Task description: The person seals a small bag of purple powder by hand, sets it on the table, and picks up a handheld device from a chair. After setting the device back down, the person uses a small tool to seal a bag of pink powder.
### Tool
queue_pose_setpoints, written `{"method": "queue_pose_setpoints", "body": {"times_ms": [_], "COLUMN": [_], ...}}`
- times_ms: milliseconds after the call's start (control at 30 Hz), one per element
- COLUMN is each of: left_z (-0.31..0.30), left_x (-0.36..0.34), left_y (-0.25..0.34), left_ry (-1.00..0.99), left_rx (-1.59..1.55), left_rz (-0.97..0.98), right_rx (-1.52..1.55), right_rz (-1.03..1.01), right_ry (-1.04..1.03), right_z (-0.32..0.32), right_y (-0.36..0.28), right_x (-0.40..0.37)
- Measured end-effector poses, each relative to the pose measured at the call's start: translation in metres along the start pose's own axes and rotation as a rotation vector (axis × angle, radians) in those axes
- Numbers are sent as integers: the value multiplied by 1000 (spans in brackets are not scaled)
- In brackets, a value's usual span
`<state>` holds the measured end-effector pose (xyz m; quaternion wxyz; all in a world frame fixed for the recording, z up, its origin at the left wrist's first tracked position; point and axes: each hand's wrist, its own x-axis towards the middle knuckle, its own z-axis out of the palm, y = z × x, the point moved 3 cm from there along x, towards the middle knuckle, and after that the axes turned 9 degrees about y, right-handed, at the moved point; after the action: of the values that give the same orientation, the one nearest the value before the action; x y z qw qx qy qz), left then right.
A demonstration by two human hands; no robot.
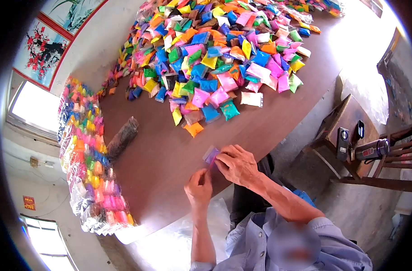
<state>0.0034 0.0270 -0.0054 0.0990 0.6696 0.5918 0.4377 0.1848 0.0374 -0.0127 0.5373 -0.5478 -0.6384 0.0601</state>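
A small clear packet with purple content (211,155) is pinched in the fingers of my right hand (235,165), above the brown table (165,144) near its front edge. My left hand (198,187) is closed just below and to the left, its thumb and fingers pressed together beside the packet's lower end. What my left fingers hold, if anything, is too small to make out. Beyond my hands, a large heap of colourful packets (206,58) covers the far part of the table; an orange packet (194,129) lies at its near edge.
Clear bags of colourful packets (95,167) line the left table edge, beside a dark wrapped roll (123,137). On the right, a wooden stool (346,122) holds a black device (343,143) and a dark flask (372,149), next to a wooden chair (400,165).
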Motion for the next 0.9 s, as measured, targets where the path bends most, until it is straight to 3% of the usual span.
{"method": "queue_pose_setpoints", "body": {"times_ms": [300,500,633,900], "left_z": [-4,10,19,10], "left_x": [25,17,29,35], "left_y": [-11,9,-1,18], "left_ry": [48,-53,-41,-39], "left_rx": [25,33,79,45], "left_rz": [-227,40,-54,-55], "right_rx": [-1,45,18,12], "right_rz": [-47,-41,-61,-46], "right_ry": [18,5,2,-22], "right_z": [1,1,1,1], "right_y": [2,2,5,4], "right_x": [0,0,-2,-2]}}
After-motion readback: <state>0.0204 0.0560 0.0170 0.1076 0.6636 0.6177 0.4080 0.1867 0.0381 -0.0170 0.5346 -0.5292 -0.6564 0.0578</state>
